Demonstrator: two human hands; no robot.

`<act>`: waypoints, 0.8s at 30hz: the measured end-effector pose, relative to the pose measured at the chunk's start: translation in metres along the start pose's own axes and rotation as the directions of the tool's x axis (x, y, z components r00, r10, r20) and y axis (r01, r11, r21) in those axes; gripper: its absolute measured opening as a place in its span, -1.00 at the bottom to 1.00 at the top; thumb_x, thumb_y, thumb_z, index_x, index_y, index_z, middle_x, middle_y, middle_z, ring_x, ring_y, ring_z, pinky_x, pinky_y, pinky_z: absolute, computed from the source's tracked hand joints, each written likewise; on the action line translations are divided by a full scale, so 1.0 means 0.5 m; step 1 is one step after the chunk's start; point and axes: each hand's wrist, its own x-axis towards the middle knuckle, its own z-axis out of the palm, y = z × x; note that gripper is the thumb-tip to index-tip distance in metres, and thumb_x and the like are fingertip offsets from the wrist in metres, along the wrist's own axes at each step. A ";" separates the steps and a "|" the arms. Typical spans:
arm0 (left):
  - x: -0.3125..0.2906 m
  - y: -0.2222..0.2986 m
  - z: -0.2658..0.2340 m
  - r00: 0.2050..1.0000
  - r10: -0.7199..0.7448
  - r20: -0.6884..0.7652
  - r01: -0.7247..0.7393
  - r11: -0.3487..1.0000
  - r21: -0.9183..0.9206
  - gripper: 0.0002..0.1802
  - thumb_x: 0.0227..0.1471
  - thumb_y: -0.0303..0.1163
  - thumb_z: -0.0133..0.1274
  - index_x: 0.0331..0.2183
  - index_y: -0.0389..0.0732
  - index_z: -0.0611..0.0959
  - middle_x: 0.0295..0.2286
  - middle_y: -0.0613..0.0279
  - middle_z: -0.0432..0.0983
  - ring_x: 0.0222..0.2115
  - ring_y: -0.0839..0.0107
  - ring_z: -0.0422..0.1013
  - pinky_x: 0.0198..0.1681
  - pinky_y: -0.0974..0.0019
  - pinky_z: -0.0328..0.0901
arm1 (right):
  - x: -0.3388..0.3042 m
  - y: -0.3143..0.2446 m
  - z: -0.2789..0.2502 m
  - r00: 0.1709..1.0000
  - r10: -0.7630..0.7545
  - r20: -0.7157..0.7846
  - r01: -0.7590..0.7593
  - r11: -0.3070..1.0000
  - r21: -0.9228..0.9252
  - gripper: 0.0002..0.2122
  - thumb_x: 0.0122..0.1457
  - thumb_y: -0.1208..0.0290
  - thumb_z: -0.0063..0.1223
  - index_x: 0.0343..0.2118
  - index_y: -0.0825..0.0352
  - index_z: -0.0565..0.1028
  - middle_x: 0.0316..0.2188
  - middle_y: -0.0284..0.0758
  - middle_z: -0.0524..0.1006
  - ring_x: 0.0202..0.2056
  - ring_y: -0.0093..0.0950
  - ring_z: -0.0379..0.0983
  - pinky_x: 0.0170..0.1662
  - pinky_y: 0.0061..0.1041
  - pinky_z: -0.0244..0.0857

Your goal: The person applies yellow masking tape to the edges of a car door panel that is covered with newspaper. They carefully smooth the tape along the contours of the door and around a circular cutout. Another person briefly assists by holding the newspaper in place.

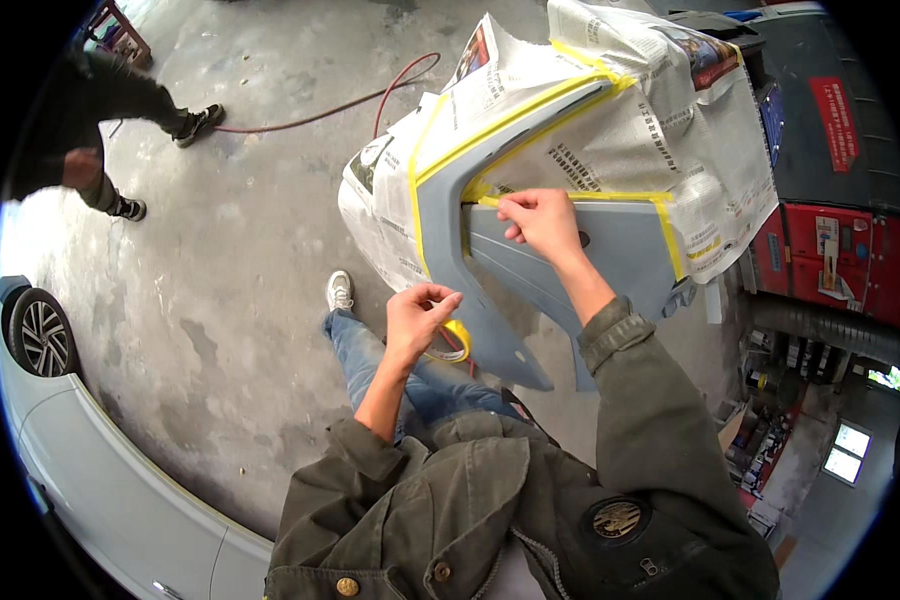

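Note:
My left hand is closed, thumb against the bent fingers, left of a grey primed car body panel. A roll of yellow masking tape hangs under that hand, seemingly in its grip, its left side hidden by the hand and wrist. My right hand is pinched over the panel's inner corner, its fingertips close to a strip of yellow masking tape. Whatever those fingertips hold is too small to make out. Newspaper sheets cover much of the panel, bordered by yellow tape.
A red hose lies on the concrete floor beyond the panel. Another person stands at the far left. A light-coloured car is at the lower left. Red cabinets and cluttered shelving line the right side.

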 end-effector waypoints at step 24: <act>0.053 0.040 0.069 0.986 0.163 -0.022 -0.151 0.952 0.266 -0.71 0.15 -0.29 0.17 -0.15 -0.26 0.72 -0.52 0.26 0.64 -0.46 0.59 0.55 -0.36 0.46 0.39 | 0.049 0.034 0.063 0.999 -0.042 -0.006 0.038 0.956 -0.292 -0.84 0.12 0.32 0.11 -0.36 0.21 0.70 -0.60 -0.43 0.64 -0.63 -0.55 0.59 -0.46 -0.54 0.45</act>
